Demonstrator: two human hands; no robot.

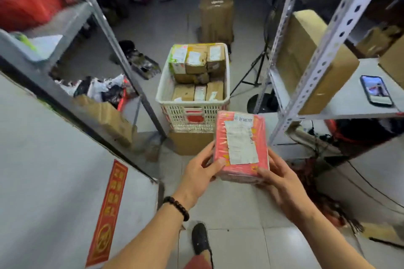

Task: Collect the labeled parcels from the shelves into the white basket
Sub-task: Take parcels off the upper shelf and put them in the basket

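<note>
I hold a red parcel (241, 145) with a white shipping label in front of me, just short of the white basket (192, 113). My left hand (200, 172) grips its left side with the thumb on top. Around the near right corner curl the fingers of my right hand (282, 183). The basket stands on a cardboard box (190, 142) on the floor and holds several labeled brown parcels (196, 63), plus one with green print at its far left.
Metal shelf racks flank the aisle, the left rack (122, 57) and the right rack (306, 85). A phone (376, 93) and big cardboard boxes (306, 54) lie on the right shelf. A wrapped brown package (216, 17) stands behind the basket. Bags (100, 89) litter the floor at left.
</note>
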